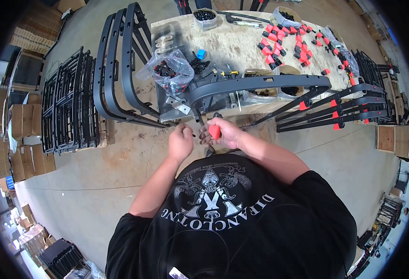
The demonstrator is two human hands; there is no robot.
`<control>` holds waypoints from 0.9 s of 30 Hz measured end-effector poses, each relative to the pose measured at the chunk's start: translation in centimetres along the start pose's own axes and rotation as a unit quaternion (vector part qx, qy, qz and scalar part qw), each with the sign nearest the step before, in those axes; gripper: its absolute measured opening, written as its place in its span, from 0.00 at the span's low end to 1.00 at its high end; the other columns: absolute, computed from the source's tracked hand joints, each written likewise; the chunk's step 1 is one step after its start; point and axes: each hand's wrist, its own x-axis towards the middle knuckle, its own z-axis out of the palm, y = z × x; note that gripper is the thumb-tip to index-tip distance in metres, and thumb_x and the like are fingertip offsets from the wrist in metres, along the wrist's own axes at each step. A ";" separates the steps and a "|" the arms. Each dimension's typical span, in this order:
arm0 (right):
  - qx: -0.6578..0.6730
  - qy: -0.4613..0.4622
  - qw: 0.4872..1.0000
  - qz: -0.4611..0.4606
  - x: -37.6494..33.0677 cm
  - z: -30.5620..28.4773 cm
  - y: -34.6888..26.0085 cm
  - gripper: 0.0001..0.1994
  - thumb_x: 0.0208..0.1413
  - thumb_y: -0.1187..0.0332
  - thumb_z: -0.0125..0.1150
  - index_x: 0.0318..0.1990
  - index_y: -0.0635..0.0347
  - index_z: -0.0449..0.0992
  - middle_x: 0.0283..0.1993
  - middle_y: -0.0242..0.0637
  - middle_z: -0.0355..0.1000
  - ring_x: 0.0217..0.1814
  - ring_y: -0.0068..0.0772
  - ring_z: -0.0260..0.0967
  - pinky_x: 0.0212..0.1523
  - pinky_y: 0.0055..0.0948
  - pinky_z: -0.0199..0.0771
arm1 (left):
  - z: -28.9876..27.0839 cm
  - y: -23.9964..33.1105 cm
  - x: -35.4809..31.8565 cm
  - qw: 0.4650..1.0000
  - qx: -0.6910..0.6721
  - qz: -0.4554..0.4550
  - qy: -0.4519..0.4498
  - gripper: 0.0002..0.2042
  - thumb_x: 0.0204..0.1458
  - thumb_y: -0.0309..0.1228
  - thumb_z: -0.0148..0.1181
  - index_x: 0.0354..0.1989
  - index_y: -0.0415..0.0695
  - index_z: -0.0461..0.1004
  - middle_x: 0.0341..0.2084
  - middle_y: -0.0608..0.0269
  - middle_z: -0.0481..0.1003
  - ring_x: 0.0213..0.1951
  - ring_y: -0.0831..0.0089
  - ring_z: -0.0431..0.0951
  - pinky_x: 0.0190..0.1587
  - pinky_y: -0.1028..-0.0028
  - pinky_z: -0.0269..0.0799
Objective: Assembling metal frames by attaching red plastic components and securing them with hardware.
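Observation:
In front of my body, my right hand (pixel 230 135) is turned palm up with its fingers curled round a red plastic cap (pixel 214 130). My left hand (pixel 181 142) is closed just to the left of it, its fingertips pressed together; whatever is in them, if anything, is hidden. A small dark piece shows between the two hands, too small to name. Just beyond my hands lies a bent black metal tube frame (pixel 260 83), its curved bar resting along the near edge of the wooden workbench (pixel 237 51).
Red-and-black caps (pixel 300 51) are spread over the bench's right side. A plastic bag (pixel 173 69) of small parts sits at its left, near a blue object (pixel 201 54). Bent black frames (pixel 134 56) stand to the left; more tubes with red caps (pixel 337 114) extend rightward.

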 end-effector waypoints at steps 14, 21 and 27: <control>-0.423 0.165 0.888 -0.068 3.8 0.6 2.1 0.17 0.51 0.67 0.70 0.46 0.63 0.74 0.39 0.36 0.77 0.34 0.25 0.72 0.33 0.30 0.73 | 0.5 -3.9 3.3 0.898 -0.411 -0.135 -0.077 0.11 0.69 0.35 0.51 0.39 0.40 0.72 0.27 0.64 0.73 0.26 0.74 0.71 0.31 0.74 0.71; -0.299 0.150 0.938 -0.092 4.0 -0.1 2.1 0.16 0.50 0.70 0.70 0.46 0.60 0.76 0.37 0.33 0.75 0.36 0.25 0.71 0.36 0.28 0.72 | 0.6 -4.2 3.9 0.849 -0.490 -0.135 -0.141 0.09 0.68 0.34 0.52 0.40 0.42 0.72 0.29 0.65 0.74 0.29 0.74 0.72 0.35 0.74 0.71; -0.255 0.133 0.949 -0.128 4.5 -1.2 2.9 0.15 0.50 0.73 0.67 0.47 0.60 0.76 0.37 0.33 0.75 0.35 0.25 0.71 0.36 0.26 0.71 | 0.6 -4.3 5.1 0.836 -0.507 -0.137 -0.158 0.08 0.67 0.34 0.53 0.41 0.43 0.73 0.29 0.65 0.75 0.29 0.75 0.72 0.34 0.75 0.71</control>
